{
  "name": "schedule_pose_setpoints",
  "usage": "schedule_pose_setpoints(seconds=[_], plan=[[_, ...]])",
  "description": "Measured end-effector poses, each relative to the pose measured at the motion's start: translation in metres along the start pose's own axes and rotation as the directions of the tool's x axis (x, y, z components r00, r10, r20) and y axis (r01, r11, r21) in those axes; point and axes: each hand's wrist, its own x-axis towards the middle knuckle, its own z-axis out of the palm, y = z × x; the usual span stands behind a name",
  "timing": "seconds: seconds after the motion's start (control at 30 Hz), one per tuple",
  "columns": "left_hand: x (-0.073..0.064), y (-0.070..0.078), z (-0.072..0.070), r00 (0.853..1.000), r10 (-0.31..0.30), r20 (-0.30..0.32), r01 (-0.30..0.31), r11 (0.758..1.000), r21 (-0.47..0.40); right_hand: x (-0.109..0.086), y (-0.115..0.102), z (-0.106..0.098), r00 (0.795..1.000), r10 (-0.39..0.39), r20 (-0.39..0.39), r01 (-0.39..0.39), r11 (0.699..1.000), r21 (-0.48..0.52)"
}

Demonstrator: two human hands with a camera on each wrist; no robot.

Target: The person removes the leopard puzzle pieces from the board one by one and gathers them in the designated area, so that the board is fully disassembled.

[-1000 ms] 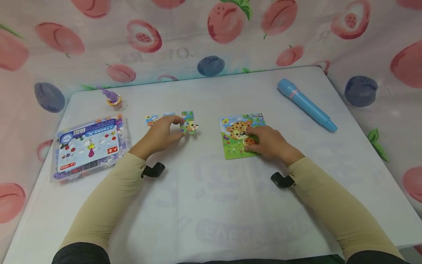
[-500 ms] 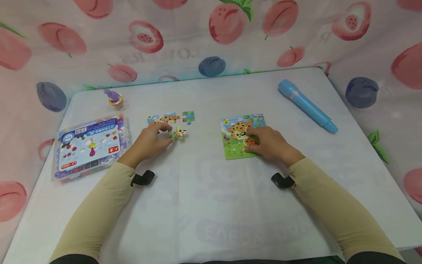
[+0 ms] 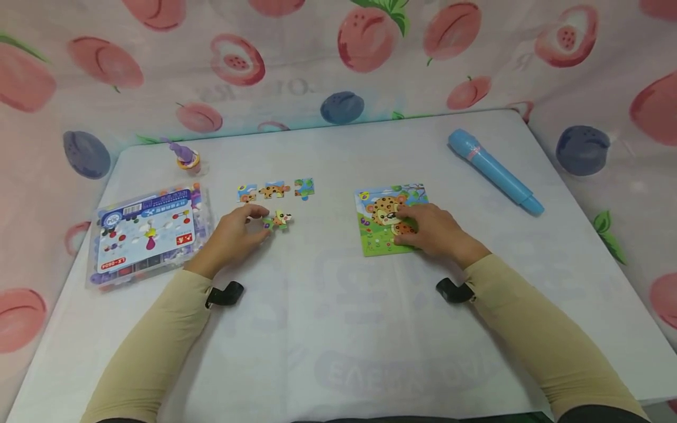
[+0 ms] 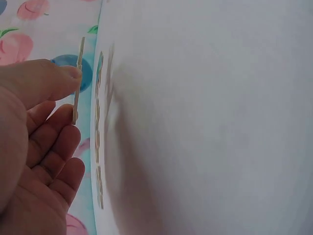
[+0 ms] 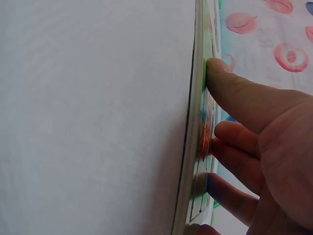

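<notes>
My left hand [image 3: 233,239] pinches a small jigsaw piece [image 3: 280,220] with a spotted animal head on it. In the left wrist view the held piece [image 4: 81,51] shows edge-on between thumb and fingertip, raised off the white tabletop. Several loose jigsaw pieces [image 3: 274,190] lie in a row just beyond this hand. To the right, my right hand [image 3: 436,232] rests its fingertips on a square leopard jigsaw board [image 3: 374,242], covering part of its right side. The right wrist view shows the thumb and fingers spread along the board's face [image 5: 204,76].
A clear plastic case [image 3: 145,235] with a printed label and colourful parts stands at the left. Behind it is a small purple-topped toy [image 3: 185,155]. A blue microphone-shaped toy [image 3: 494,170] lies at the back right. Fruit-patterned cloth [image 3: 285,64] rises behind the table.
My left hand has drawn the piece back from the row, toward me and to the left, uncovering the loose pieces. The right hand keeps its place on the board.
</notes>
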Motion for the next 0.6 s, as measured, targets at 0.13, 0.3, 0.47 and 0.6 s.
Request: schedule_pose_setpoints(seconds=[0.13,0.3,0.47,0.6], plan=[[-0.004,-0.006,-0.002,1.0,-0.022,-0.009,0.022,1.0,0.004,0.0,0.001,0.0,1.0,-0.006,0.0,0.006,1.0,-0.002],[-0.007,-0.009,-0.003,1.0,-0.026,-0.002,0.026,1.0,-0.003,0.0,0.002,0.001,1.0,-0.006,0.0,0.006,1.0,-0.002],[-0.011,-0.01,-0.002,1.0,-0.014,-0.014,0.014,1.0,-0.01,0.001,0.001,0.001,1.0,-0.004,0.001,0.004,1.0,-0.002],[-0.011,-0.011,-0.003,1.0,0.0,-0.013,0.0,1.0,-0.017,0.001,0.0,0.001,1.0,-0.001,0.0,0.001,1.0,-0.001]])
